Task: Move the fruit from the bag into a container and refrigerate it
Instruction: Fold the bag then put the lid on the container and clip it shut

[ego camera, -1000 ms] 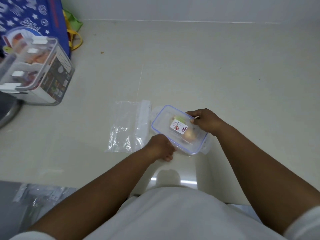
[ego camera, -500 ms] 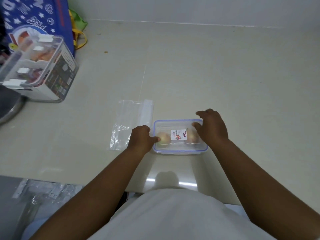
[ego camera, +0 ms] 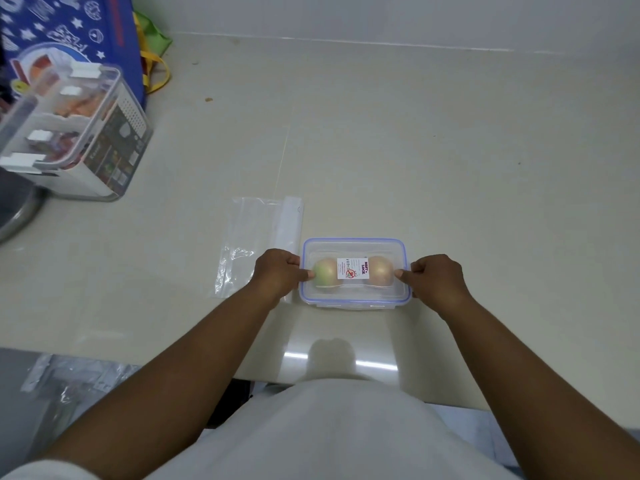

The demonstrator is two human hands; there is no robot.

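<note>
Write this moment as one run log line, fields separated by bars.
phase: closing lid | left hand: on container left end | right hand: on right end | two fruits inside | bag: empty, left of container

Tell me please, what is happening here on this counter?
A person is closing a small clear container that holds two pieces of fruit. The lid with the blue rim is on top, and the left hand and right hand press at its two short ends, thumbs on the lid, probably to snap the side clips. The empty plastic bag lies flat on the counter just left of the container. The fruit is out of the bag; putting it in the refrigerator is not yet done.
</note>
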